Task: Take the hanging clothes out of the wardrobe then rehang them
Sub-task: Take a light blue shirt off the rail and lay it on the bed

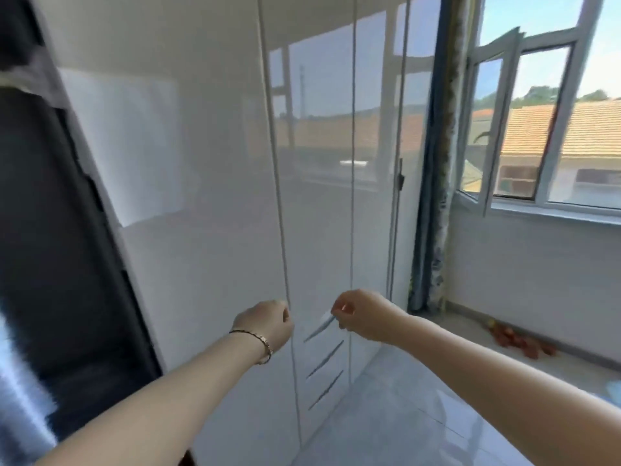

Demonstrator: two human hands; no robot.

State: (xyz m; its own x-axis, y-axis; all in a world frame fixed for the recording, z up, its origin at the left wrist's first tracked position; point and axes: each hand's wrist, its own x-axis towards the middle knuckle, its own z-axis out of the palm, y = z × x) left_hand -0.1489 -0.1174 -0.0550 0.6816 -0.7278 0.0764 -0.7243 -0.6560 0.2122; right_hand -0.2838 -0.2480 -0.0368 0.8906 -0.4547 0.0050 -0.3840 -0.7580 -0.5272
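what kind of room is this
Probably a bedroom in a home: tall glossy white wardrobe doors fill one wall, and a gathered curtain hangs beside an open casement window that looks out on tiled roofs.

Reaches forward with both arms, bare, entering from 7 and 4 o'clock. Curls the left hand [265, 326] into a loose fist, back facing up. Curls the right hand [361, 316] just beside it at 3 o'clock, thumb near forefinger. Cannot tell whether either grips anything.
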